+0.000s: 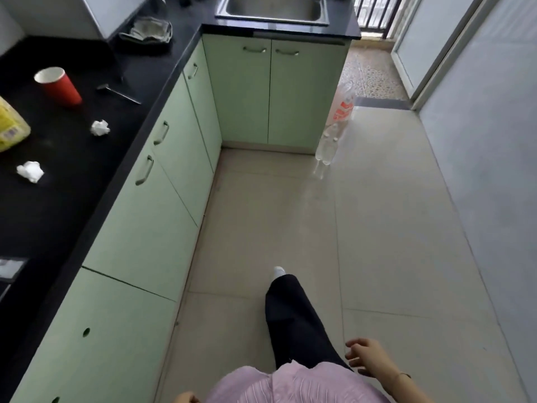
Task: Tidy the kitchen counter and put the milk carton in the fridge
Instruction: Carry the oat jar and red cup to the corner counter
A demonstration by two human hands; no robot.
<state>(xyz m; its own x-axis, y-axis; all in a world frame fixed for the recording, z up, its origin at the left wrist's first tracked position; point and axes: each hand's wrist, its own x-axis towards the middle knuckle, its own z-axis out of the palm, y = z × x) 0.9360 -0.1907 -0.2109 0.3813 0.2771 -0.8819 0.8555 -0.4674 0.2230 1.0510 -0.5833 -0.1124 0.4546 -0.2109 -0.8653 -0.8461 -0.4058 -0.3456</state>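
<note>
Cluttered counter [72,199] lying ahead-left, nearer left hand [184,398], well apart from right hand [366,356].
On counter: yellow pack [11,126] at left edge, maybe the milk carton, cannot tell; cup [59,85] farther back; two wads [100,128] nearer front edge. Left hand barely seen, state unclear; right loosely spread, empty.

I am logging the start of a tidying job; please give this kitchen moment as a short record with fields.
counter: black worktop over pale green cabinets
litter: two crumpled white paper balls
cup: red paper cup, white inside
other: yellow plastic packet, thin metal tool, grey cloth near steel sink
floor: clear plastic bottles at cabinet corner
right hand: open, empty
left hand: barely in view
milk carton: not visible
</note>
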